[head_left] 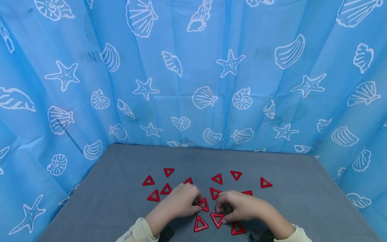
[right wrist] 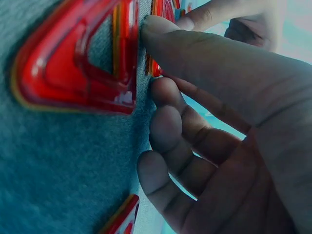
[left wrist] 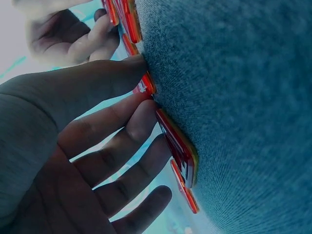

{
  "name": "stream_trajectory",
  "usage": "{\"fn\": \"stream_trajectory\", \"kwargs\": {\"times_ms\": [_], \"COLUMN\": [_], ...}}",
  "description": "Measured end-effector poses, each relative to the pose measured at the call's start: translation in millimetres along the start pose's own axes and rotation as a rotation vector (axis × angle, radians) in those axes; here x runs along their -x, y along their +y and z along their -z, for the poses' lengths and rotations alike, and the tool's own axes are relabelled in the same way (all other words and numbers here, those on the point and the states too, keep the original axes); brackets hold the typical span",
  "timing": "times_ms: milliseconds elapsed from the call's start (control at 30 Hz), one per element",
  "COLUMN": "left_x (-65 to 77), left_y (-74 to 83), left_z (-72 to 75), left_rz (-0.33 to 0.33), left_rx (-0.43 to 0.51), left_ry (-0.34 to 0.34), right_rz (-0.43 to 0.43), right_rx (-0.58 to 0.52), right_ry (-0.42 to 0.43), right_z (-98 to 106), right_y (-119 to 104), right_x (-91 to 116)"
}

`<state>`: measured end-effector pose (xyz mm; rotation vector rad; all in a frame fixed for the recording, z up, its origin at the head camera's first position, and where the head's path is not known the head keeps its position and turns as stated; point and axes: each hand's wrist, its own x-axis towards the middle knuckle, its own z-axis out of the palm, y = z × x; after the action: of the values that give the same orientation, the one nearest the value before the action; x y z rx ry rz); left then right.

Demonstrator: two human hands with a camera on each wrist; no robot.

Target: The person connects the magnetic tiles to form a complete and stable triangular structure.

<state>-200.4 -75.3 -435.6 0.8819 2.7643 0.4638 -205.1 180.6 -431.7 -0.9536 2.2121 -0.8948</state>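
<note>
Thumb and fingertips of my left hand [head_left: 181, 202] pinch a red triangular tile [head_left: 207, 204], a glossy frame with an open middle, low over the grey cloth. My right hand [head_left: 243, 206] pinches another red triangular tile [head_left: 217, 214] by its right side, just nearer to me. In the left wrist view a dark red tile [left wrist: 181, 151] lies beside the curled fingertips. The right wrist view shows a large tile [right wrist: 53, 78] flat on the cloth below the right thumb. One tile [head_left: 198, 228] lies in front of the left hand, and a tile [head_left: 239, 232] in front of the right.
Several more red tiles lie flat on the grey cloth-covered table [head_left: 136, 158], with a group at the left [head_left: 154, 199] and others further back at the right [head_left: 266, 186]. Behind the table hangs a blue curtain [head_left: 181, 111] with white shells and starfish.
</note>
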Motion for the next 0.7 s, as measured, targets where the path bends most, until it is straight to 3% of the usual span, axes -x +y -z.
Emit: {"fn": "stream_trajectory", "kwargs": {"times_ms": [267, 700], "left_x": [0.8, 2.7], "left_y": [-0.3, 3.2], "left_z": [0.7, 1.6], "left_rz": [-0.002, -0.022], "left_rx": [0.018, -0.012], "left_ry": [-0.006, 0.001], "right_rz": [-0.017, 0.070], "right_rx": [-0.054, 0.053], "right_ry": [0.012, 0.123], "right_z": [0.8, 3.6], "right_y": [0.0, 8.0], "right_x": [-1.1, -1.3]}}
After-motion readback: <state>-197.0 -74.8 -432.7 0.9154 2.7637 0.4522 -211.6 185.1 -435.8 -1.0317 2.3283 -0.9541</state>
